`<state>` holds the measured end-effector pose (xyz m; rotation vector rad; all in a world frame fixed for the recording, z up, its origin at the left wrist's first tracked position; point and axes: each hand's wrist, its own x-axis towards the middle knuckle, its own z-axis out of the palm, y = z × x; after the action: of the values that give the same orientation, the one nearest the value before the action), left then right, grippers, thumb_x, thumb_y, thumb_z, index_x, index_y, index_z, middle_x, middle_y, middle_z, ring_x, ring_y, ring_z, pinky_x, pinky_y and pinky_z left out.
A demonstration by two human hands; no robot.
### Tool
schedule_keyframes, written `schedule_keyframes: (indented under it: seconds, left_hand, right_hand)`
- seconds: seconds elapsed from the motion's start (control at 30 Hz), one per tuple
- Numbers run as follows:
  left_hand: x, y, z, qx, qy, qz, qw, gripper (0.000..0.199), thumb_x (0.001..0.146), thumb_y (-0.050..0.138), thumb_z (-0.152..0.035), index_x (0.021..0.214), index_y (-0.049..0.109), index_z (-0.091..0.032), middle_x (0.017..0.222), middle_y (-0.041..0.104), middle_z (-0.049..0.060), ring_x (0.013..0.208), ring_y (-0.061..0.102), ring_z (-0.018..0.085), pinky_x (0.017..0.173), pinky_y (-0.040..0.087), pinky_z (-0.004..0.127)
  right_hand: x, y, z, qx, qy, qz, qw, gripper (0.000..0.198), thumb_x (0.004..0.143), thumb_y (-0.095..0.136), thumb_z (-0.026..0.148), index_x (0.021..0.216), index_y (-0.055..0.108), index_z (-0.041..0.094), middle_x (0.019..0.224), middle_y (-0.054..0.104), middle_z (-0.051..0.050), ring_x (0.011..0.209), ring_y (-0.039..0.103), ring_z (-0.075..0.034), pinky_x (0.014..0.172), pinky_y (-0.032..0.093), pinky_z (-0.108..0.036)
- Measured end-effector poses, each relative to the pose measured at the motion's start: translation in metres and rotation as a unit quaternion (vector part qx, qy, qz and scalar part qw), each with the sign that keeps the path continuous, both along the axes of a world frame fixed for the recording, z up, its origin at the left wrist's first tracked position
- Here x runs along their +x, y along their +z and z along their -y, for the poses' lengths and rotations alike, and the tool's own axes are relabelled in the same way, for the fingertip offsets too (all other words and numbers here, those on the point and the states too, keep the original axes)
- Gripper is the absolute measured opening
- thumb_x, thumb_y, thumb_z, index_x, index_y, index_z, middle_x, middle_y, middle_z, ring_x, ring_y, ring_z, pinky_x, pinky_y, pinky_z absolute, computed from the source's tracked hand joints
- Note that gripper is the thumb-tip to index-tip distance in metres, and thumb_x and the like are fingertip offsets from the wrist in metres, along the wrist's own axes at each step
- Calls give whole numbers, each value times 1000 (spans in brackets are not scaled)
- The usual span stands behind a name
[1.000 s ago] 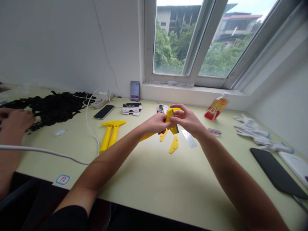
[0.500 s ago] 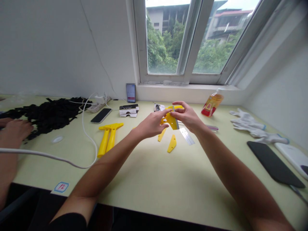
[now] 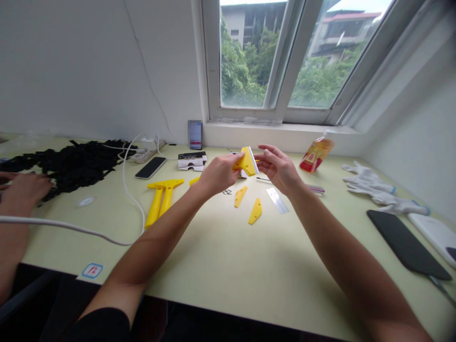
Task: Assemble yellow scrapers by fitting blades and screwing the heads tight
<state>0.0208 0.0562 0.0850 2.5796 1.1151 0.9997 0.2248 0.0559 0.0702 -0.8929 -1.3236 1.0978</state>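
Observation:
My left hand (image 3: 219,173) is closed round a yellow scraper (image 3: 246,163) and holds it above the table, its metal blade edge facing right. Just right of that edge, my right hand (image 3: 280,168) has its fingers apart and holds nothing. On the table below lie two loose yellow plates (image 3: 255,211) with holes, one nearer me than the other. Beside them are flat metal blades (image 3: 277,201). A small cluster of screws (image 3: 227,192) sits under my left wrist. Two yellow scraper handles (image 3: 162,202) lie left of my left forearm.
Toward the window stand a small box (image 3: 192,161), a propped phone (image 3: 195,135) and an orange liquid bottle (image 3: 317,152). White gloves (image 3: 383,187) and a black slab (image 3: 406,242) lie right. A white cable (image 3: 124,199) loops at left, near black strips (image 3: 78,166) and another person's hand (image 3: 26,190).
My right hand has let go of the scraper and moved slightly right, its fingers opening. The scraper has turned in my left hand, which now grips it alone.

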Motion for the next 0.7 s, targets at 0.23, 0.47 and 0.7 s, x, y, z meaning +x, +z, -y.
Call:
schedule_keyframes:
  seconds: [0.23, 0.47, 0.7]
  left_hand:
    - [-19, 6, -23, -98, 55, 194, 975, 41, 78, 67, -25, 117, 67, -13, 87, 70, 5, 71, 61, 12, 68, 49, 23]
    - [-17, -1, -30, -220, -22, 309, 925, 13, 78, 66, -25, 83, 63, -14, 58, 52, -4, 43, 41, 5, 41, 32, 19]
    - [-15, -5, -30, -304, -88, 372, 873, 15, 77, 69, -23, 78, 58, -14, 58, 51, -3, 44, 44, 5, 40, 32, 19]
  right_hand:
    - [-21, -52, -6, 112, 16, 497, 861, 18, 87, 55, 22, 96, 71, 19, 91, 73, -5, 80, 64, -15, 74, 48, -28]
    - [-57, -76, -3, 149, -17, 620, 770, 22, 89, 53, 19, 93, 75, 19, 95, 72, -9, 91, 62, -22, 80, 40, -32]
    - [-57, -81, -5, 163, -39, 660, 732, 26, 94, 48, 25, 91, 73, 20, 92, 73, -8, 90, 60, -22, 76, 33, -33]
